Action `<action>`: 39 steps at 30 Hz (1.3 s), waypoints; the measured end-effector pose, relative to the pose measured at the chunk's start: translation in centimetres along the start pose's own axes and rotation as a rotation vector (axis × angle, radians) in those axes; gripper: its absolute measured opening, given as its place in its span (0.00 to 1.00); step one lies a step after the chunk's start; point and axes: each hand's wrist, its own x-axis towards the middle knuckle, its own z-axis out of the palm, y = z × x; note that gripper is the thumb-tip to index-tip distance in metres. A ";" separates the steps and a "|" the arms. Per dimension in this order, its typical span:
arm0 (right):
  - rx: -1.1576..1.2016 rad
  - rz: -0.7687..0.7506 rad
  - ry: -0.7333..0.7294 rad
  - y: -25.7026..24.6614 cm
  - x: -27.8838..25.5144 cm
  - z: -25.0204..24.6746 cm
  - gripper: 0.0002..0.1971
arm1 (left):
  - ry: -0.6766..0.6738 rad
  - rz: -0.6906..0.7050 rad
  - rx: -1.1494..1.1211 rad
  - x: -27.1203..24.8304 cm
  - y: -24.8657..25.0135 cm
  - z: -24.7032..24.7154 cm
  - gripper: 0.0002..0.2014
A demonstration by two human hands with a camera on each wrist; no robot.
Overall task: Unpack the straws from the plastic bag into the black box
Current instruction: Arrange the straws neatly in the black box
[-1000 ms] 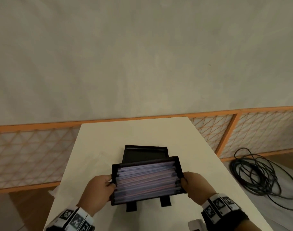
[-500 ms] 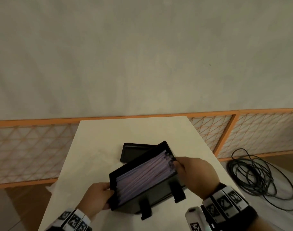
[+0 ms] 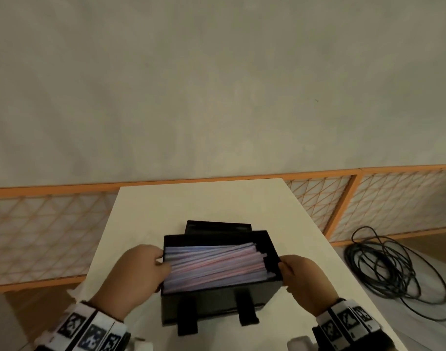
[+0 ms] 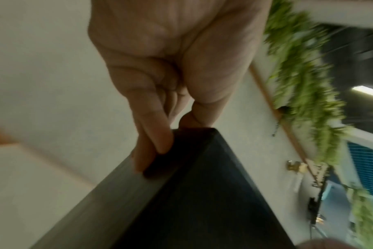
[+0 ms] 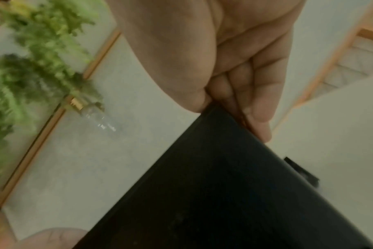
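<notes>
Black box (image 3: 218,304): held above the white table (image 3: 199,201), tilted toward the viewer, gripped at its two short ends.
Straws (image 3: 214,267): a loose pink and lilac layer lying lengthwise inside the box, slightly fanned; a dark gap is left at the right end.
Left hand (image 3: 135,272): curled round the left wall, thumb over the rim beside the straw ends; in the left wrist view fingers (image 4: 160,139) are pressed on the outer wall.
Right hand (image 3: 303,282): clamped on the right wall, thumb at the rim, fingers (image 5: 260,107) wrapped on the outside.
Lid (image 3: 218,228): lying flat on the table just behind the box.
Plastic bag: not identified with certainty in any view.
Handling, box: judged stiff and light; the smooth walls may slip, so the end walls are best pinched at the rim.
Handling, straws: judged very light, smooth and free to slide; a steeper tilt is likely to spill them.
</notes>
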 end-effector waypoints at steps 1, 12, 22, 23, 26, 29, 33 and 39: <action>0.070 0.023 -0.013 0.2 -0.1 0.5 0.15 | 0.031 0.049 0.104 0.4 0.3 -0.6 0.11; 0.317 0.133 -0.006 0.5 -0.7 2.8 0.09 | 0.126 0.087 0.221 0.2 1.7 -0.1 0.15; 0.393 0.139 0.017 0.9 -0.4 3.7 0.08 | 0.139 0.118 0.122 0.8 0.8 0.7 0.08; 0.362 0.115 0.040 1.0 -0.5 3.5 0.09 | 0.163 0.119 0.084 0.7 0.5 0.8 0.08; 0.339 0.052 0.091 0.9 -0.5 3.1 0.11 | 0.201 0.130 0.021 0.9 0.1 1.1 0.10; 0.270 0.024 0.115 0.3 -0.1 2.9 0.08 | 0.210 0.068 -0.010 1.6 -0.7 1.9 0.13; 0.207 0.030 0.104 0.1 0.8 2.5 0.07 | 0.204 0.030 -0.054 2.0 -1.0 2.7 0.12; 0.074 0.093 -0.004 0.4 2.3 2.5 0.12 | 0.134 -0.047 -0.075 2.6 -1.8 4.2 0.09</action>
